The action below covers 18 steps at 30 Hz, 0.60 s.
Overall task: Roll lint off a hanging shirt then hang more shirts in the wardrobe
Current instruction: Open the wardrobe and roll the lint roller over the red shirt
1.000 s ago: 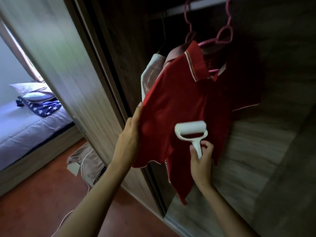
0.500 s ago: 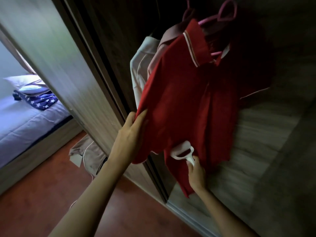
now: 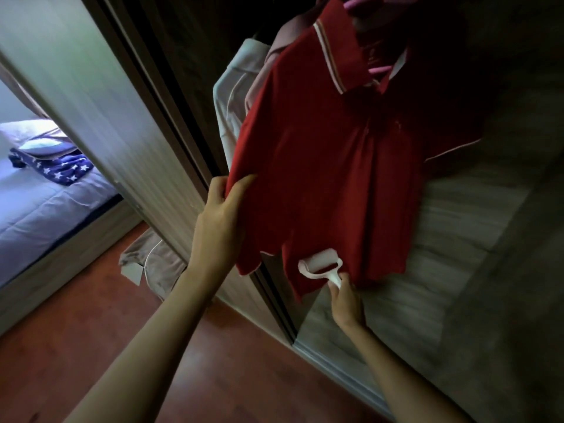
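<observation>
Shirt point(image 3: 320, 166) (red) — wardrobe point(image 3: 457, 254), wooden floor point(image 3: 91, 315)

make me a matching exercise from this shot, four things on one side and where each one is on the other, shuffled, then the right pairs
Things:
1. lint roller
2. red polo shirt
3. star-print cloth
4. left hand

Places:
A. on the bed, beyond the door
B. gripping the shirt's side edge
C. at the shirt's bottom hem, handle held by the right hand
D. hanging on a pink hanger in the wardrobe

Pairs: 1-C, 2-D, 3-A, 4-B
</observation>
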### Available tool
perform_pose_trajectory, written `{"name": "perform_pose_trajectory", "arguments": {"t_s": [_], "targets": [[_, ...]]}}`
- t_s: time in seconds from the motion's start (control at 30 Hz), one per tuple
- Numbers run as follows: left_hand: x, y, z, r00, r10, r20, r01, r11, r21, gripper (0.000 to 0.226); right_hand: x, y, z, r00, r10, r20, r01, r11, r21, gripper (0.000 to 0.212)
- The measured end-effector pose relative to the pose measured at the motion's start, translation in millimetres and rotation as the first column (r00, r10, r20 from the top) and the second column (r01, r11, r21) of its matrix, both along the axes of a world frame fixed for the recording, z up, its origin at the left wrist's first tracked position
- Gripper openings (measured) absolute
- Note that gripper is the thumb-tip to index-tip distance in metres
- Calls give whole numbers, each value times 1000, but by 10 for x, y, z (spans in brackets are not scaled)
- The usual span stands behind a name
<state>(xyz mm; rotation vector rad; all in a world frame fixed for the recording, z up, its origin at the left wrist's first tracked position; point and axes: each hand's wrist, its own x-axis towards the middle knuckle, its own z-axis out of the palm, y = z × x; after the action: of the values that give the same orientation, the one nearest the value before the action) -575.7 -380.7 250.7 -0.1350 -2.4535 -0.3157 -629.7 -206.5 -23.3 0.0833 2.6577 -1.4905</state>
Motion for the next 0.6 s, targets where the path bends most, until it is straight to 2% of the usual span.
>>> {"name": "perform_pose_trajectory", "arguments": {"t_s": [0.1,0.23,0.3,0.4,0.47,0.6], "targets": [[-6,37,-23,1000,-3,14,3,999,-52,60,4,0,219,986,-76,-148,60,992,-111,23],[-62,80,-54,999,24,-45,-28,996,-84,44,-79,-49,506,934,-163,-317,99,973,-209,31],[-84,95,-66,993,63,-102,-72,993,-90,37,-144,-37,477,946,-117,-304,69,984,-165,29],[-106,89,-80,979,131,-153,-146,985,-87,41,-176,49,309,992,-14,-126,6,998,-61,25],[-113,72,-70,976,103,-193,-115,992,-56,39,-136,101,337,983,-109,-145,89,986,-140,24],[-115,63,-39,977,38,-212,-52,997,-61,49,-200,142,1057,854,-360,-375,225,906,-357,23]]}}
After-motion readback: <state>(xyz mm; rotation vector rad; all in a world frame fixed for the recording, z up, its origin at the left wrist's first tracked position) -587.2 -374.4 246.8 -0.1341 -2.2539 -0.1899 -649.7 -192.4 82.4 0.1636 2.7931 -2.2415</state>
